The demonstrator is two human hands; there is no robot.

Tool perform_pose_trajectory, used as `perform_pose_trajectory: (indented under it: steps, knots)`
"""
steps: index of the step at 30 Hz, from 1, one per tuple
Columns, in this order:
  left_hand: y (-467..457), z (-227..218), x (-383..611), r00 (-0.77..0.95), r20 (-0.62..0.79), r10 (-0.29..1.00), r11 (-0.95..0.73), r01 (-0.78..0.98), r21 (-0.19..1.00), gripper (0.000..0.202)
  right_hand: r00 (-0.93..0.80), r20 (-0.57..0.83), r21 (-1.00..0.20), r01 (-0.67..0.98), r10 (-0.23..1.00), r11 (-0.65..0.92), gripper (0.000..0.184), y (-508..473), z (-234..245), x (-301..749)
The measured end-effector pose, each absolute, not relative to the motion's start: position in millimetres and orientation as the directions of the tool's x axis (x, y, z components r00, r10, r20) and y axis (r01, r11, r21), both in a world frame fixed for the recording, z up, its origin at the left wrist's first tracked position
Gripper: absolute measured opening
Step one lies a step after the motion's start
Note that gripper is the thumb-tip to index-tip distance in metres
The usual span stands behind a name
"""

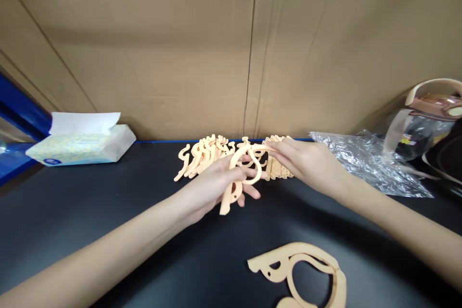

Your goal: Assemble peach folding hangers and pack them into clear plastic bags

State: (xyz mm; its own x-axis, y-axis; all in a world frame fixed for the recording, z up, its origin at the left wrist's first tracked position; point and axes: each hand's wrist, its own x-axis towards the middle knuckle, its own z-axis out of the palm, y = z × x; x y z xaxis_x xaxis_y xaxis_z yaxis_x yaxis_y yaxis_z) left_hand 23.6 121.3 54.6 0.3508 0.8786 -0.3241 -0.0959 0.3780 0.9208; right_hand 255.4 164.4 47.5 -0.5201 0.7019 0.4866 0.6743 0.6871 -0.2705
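My left hand [216, 184] is closed around a pale orange curved cut-out piece [240, 173] with a ring-shaped loop, held just above the black tabletop [108, 221]. My right hand [306, 161] pinches the top end of the same piece, fingers pressed together. Behind both hands lies a fanned row of several similar orange cut-out pieces [205, 154], with more [279, 169] under my right hand. A larger flat cut-out piece [306, 274] of the same colour lies on the table near me.
A tissue pack [79, 147] with a sheet sticking out sits at the back left. Crinkled clear plastic wrap [364, 159] and a lidded clear container [426, 125] are at the right. A cardboard wall [231, 48] closes off the back.
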Motion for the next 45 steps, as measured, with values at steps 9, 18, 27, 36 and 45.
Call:
perform_pose_trajectory:
  steps: [9, 18, 27, 36, 45]
  knots:
    - [108.1, 63.1, 29.3, 0.554, -0.426, 0.715, 0.531, -0.035, 0.847, 0.022, -0.673, 0.430, -0.147, 0.606, 0.602, 0.782, 0.039, 152.5, 40.3, 249.7]
    - [104.7, 46.4, 36.3, 0.361, -0.337, 0.870, 0.283, 0.193, 0.939, 0.019, -0.273, 0.327, -0.429, 0.810, 0.905, 0.399, 0.052, 201.1, 58.3, 279.2]
    - [110.3, 39.1, 35.6, 0.256, -0.305, 0.917, 0.231, 0.283, 0.931, 0.054, -0.058, 0.182, -0.334, 0.935, 0.982, 0.117, 0.036, 219.7, 29.8, 284.2]
    - [110.5, 44.3, 38.0, 0.248, -0.346, 0.905, 0.282, 0.260, 0.924, 0.053, -0.046, 0.194, -0.316, 0.943, 0.980, 0.107, 0.036, 215.6, 34.9, 278.1]
    - [115.0, 46.2, 33.9, 0.164, -0.228, 0.960, 0.213, 0.101, 0.972, 0.033, -0.257, 0.216, -0.534, 0.777, 0.942, 0.334, 0.036, 187.5, 49.5, 259.3]
